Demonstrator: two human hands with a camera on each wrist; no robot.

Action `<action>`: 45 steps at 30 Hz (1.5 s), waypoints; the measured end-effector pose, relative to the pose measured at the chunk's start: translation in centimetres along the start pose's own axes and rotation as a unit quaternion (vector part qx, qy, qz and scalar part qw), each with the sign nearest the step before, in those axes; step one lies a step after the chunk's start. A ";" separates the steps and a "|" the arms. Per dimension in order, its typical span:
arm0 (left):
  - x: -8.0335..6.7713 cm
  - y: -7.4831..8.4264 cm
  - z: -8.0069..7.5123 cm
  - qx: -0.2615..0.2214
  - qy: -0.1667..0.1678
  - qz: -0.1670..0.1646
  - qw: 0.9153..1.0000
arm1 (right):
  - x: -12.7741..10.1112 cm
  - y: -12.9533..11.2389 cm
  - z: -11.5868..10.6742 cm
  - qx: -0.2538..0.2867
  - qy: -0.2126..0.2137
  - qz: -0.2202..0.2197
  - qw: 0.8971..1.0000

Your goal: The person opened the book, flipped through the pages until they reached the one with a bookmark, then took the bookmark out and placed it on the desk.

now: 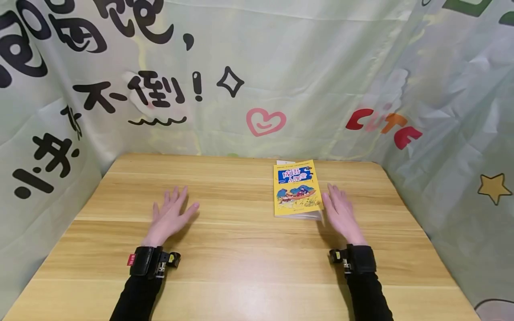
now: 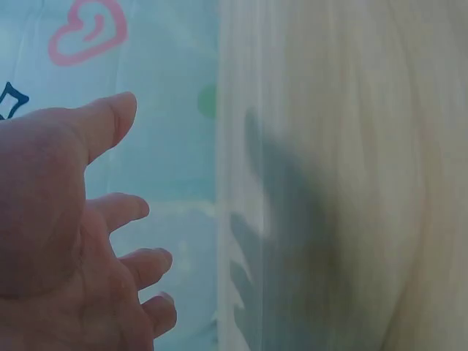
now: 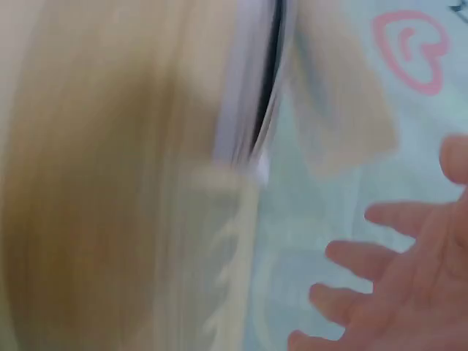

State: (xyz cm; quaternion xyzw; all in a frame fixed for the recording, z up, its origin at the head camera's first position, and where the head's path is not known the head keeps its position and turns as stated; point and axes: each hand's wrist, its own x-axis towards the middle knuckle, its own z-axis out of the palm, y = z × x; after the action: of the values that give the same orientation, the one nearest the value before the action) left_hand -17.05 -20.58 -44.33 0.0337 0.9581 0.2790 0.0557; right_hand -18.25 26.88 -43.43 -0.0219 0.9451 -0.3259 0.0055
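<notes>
A yellow book (image 1: 298, 189) with a blue title panel and a drawn boat scene lies toward the back of the wooden table, right of centre. Pale pages or another booklet show under its lower edge. My right hand (image 1: 341, 213) is just beside the book's right edge, fingers extended; the head view does not settle whether it touches. In the right wrist view the book's page edges (image 3: 248, 80) are blurred, and that hand (image 3: 409, 278) holds nothing. Farther left, my left hand (image 1: 170, 217) hovers over the tabletop with fingers spread, its palm (image 2: 44, 219) bare in the left wrist view.
The wooden table (image 1: 241, 258) reaches back to a pale printed cloth (image 1: 313, 80) hanging behind it and along both sides. Black cuffs with small cameras, such as the left cuff (image 1: 146, 262), sit on both wrists.
</notes>
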 end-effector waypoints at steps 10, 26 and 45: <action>0.2 1.9 1.5 -0.048 -0.047 0.048 0.997 | 1.1 -2.4 2.0 0.130 -0.032 0.025 0.991; 0.2 4.0 3.1 -0.046 -0.082 0.081 0.992 | 3.0 -1.2 2.5 0.013 -0.098 0.052 0.994; -1.0 6.4 4.6 -0.011 -0.131 0.137 0.982 | 0.4 -4.8 4.8 -0.106 -0.132 0.007 0.986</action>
State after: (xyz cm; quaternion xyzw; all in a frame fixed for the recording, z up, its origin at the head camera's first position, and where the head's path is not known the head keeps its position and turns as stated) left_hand -15.27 -12.81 -44.65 0.2002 0.9258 0.2874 0.1422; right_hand -18.32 20.16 -44.26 -0.0582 0.9654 -0.2184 0.1299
